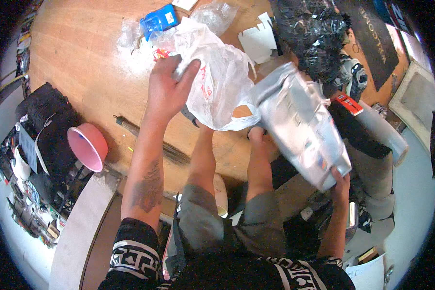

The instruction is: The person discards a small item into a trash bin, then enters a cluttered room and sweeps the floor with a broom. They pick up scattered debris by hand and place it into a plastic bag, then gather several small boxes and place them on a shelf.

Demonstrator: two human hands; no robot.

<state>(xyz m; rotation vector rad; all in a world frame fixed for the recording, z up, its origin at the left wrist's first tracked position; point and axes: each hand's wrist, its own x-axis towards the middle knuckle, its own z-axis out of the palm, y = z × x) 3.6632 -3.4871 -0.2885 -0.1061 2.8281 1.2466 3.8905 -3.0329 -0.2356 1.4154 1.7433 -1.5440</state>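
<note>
My right hand point(340, 186) is closed on the lower end of a shiny silver foil bag point(304, 128), which is tilted and smeared by motion. The silver bag hangs to the right of my legs, its far end close to a white plastic carrier bag point(220, 79) with red print. Over the left side of that carrier bag is my left hand point(171, 87), thumb and fingers spread apart. Its thumb overlaps the carrier bag's edge; whether it touches the plastic I cannot tell. The carrier bag is crumpled, with a handle loop toward my feet.
Beyond the carrier bag lie a blue package point(158, 20) and clear plastic wrap point(212, 17). A white torn card point(258, 41) and a black plastic bundle point(311, 36) are at the far right. A pink basin point(88, 146) and a broom point(152, 140) are on the left.
</note>
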